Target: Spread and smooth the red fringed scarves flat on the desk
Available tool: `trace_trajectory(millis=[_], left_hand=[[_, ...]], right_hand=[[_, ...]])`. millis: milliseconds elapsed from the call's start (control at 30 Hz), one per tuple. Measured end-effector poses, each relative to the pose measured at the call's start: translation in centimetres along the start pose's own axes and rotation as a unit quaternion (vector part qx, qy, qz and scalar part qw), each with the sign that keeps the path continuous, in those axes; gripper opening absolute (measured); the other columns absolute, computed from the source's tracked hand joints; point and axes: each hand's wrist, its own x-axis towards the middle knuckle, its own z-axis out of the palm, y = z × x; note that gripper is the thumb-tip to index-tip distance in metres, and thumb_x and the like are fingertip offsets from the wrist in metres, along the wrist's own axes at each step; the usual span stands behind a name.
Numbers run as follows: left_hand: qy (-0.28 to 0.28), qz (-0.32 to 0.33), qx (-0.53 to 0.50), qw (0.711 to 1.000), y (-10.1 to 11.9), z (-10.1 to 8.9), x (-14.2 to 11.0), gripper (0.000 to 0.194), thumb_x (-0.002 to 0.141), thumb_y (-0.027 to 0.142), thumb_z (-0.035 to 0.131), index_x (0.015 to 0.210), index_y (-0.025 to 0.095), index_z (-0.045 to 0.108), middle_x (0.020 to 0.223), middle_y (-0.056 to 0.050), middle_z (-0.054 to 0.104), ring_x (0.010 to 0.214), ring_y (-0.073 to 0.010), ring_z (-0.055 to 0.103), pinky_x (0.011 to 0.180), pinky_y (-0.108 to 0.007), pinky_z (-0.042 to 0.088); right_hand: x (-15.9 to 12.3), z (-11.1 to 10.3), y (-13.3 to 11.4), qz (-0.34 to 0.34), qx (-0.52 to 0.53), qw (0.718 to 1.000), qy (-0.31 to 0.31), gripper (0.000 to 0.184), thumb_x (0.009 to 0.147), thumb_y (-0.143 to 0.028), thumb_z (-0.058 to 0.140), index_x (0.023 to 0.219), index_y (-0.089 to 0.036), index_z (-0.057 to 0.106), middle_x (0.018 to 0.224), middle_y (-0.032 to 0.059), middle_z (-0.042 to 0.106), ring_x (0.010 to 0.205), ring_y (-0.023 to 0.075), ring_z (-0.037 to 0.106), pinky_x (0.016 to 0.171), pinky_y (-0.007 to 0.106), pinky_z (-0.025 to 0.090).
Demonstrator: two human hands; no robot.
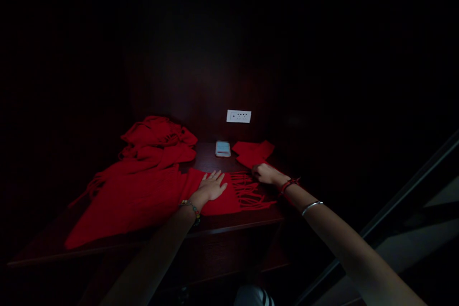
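A red scarf [143, 196] with a fringe [251, 193] at its right end lies spread across a dark wooden shelf. My left hand [213, 186] rests palm down on it, fingers spread, just left of the fringe. Above the fringe's far corner, my right hand [264, 173] is closed, with its knuckles up. It touches the near edge of a folded red cloth [253, 152] and the topmost strands. What its fingers hold, if anything, is hidden.
A crumpled red fabric heap [158, 136] sits at the back left. Against the back panel lies a small pale blurred box [223, 148], below a white wall socket [238, 116]. The shelf's front edge [236, 227] runs close below the scarf. Surroundings are very dark.
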Motion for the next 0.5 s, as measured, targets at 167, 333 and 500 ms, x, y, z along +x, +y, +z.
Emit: trace_trajectory(millis=[167, 333, 500], left_hand=[[0.003, 0.001, -0.004, 1.000, -0.1, 0.2, 0.1, 0.058, 0.084, 0.048, 0.013, 0.133, 0.019, 0.022, 0.140, -0.003, 0.016, 0.128, -0.0196, 0.012, 0.102, -0.041, 0.013], [0.003, -0.001, 0.001, 1.000, -0.2, 0.1, -0.1, 0.057, 0.084, 0.048, 0.013, 0.133, 0.019, 0.022, 0.140, -0.003, 0.017, 0.128, -0.0192, 0.012, 0.102, -0.040, 0.013], [0.004, 0.000, -0.004, 1.000, -0.2, 0.0, -0.1, 0.056, 0.084, 0.048, 0.013, 0.132, 0.021, 0.023, 0.140, -0.003, 0.017, 0.128, -0.0198, 0.013, 0.101, -0.042, 0.014]], right_hand=[[1.5, -0.7, -3.7, -0.080, 0.057, 0.989, 0.115, 0.025, 0.071, -0.007, 0.041, 0.088, -0.014, 0.058, 0.089, 0.0068, 0.059, 0.082, 0.0143, 0.052, 0.074, 0.022, 0.037], [3.4, -0.1, -5.3, -0.133, 0.018, 0.990, 0.043, 0.022, 0.069, -0.005, 0.043, 0.081, -0.015, 0.059, 0.085, 0.0071, 0.060, 0.080, 0.0146, 0.053, 0.070, 0.022, 0.037], [0.4, 0.4, -0.4, -0.004, -0.025, 0.999, -0.030, 0.017, 0.071, -0.010, 0.045, 0.075, -0.016, 0.060, 0.081, 0.0080, 0.062, 0.073, 0.0149, 0.055, 0.061, 0.021, 0.036]])
